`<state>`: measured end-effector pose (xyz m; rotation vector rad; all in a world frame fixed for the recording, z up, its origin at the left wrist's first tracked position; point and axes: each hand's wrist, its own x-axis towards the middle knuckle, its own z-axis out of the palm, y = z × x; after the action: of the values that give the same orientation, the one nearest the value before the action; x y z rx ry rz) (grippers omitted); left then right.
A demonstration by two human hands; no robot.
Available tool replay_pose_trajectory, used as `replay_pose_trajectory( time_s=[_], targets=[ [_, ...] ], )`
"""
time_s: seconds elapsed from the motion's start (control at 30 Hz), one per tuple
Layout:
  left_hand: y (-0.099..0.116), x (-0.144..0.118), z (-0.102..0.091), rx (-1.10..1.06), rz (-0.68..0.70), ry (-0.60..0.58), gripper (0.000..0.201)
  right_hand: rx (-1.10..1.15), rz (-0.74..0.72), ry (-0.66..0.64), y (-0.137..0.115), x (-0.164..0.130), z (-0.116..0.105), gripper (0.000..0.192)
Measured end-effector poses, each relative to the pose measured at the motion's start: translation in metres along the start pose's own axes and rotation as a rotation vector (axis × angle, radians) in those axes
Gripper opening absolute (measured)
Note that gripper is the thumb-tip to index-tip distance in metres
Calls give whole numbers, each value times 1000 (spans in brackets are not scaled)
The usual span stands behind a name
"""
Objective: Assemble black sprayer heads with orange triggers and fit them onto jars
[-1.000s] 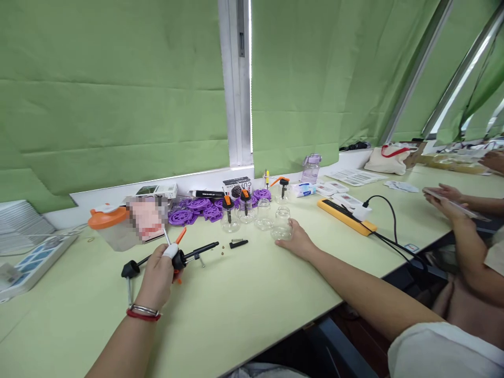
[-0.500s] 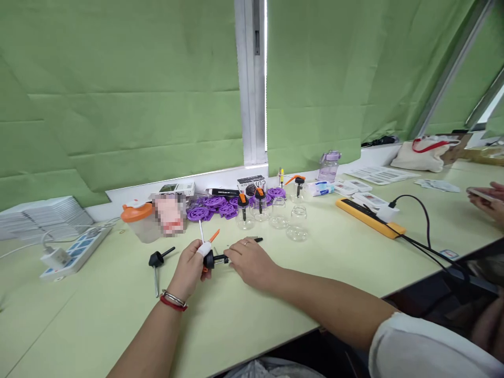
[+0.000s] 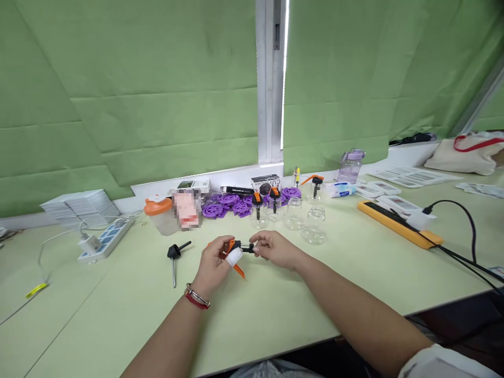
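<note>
In front of me, my left hand (image 3: 216,262) is closed around a black-and-orange jar top (image 3: 235,245), with white wrapping on one of its digits. An orange lever (image 3: 239,271) sticks out below that hand towards me. My right hand (image 3: 275,248) pinches the black end piece (image 3: 248,248) of the same top, and thin metal shows between the black parts. To the left lies a black cone-shaped part (image 3: 174,252) with a black stem and a metal rod. Beyond my hands stand glass jars (image 3: 314,231), some fitted with black-and-orange tops (image 3: 258,202).
Purple plastic parts (image 3: 214,210) are heaped by the wall near an orange-lidded shaker (image 3: 158,207). A white power strip (image 3: 108,240) lies left, a yellow one (image 3: 397,223) with cables right. A purple bottle (image 3: 349,167) stands at the back. The table's near edge (image 3: 299,344) shows.
My left hand has turned the jar top, so the orange lever now points down towards me. The white rod by that hand no longer shows. The whole view has shifted left.
</note>
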<state>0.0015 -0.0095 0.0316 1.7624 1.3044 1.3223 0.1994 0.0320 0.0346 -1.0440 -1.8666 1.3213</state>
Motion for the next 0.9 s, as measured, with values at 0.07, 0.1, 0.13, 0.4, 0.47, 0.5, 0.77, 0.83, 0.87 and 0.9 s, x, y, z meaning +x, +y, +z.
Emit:
replay_pose_trajectory(
  time_s=[0.07,0.1,0.13,0.4,0.47,0.5,0.77,0.83,0.87,0.9],
  targets=[
    [-7,3,6,-79,-241,-5,31,93,59,69,18,8,7,24],
    [-11,5,9,-108,-337,8,32,96,74,93,26,12,11,22],
    [-15,6,11,-129,-407,17,33,82,75,123,33,16,15,20],
    [-27,3,17,-161,-518,95,24,11,27,290,53,27,31,17],
    [-28,1,19,-184,-544,115,21,0,36,301,55,28,34,18],
    [-29,1,21,-189,-549,129,20,-13,44,308,56,29,36,19],
    [-33,1,26,-221,-548,218,17,-239,-32,257,57,33,44,27],
    [-33,1,27,-217,-557,231,17,-308,-62,243,54,32,42,20],
    [-32,1,27,-209,-562,237,16,-328,-66,240,53,31,41,17],
    [-31,1,27,-198,-567,243,16,-335,-61,239,52,31,40,16]
  ],
)
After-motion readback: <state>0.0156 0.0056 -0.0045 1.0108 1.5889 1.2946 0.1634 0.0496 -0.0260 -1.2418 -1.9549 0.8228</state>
